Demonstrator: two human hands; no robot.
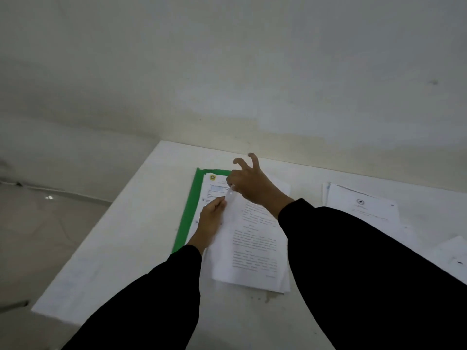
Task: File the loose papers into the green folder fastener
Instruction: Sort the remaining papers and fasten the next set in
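Head view: the green folder (pixel 192 205) lies flat just left of the frame's center. The loose papers (pixel 252 248) are stacked on it and spill past its lower right. A pale fastener strip (pixel 230 194) pokes up near the top of the stack. It's a bit blurry, but the left hand (pixel 212 221) pinches the strip's lower end and the right hand (pixel 249 184) pinches the upper end, other fingers lifted. Everything's on a white table (pixel 141 236), with more sheets (pixel 364 208) over at the right.
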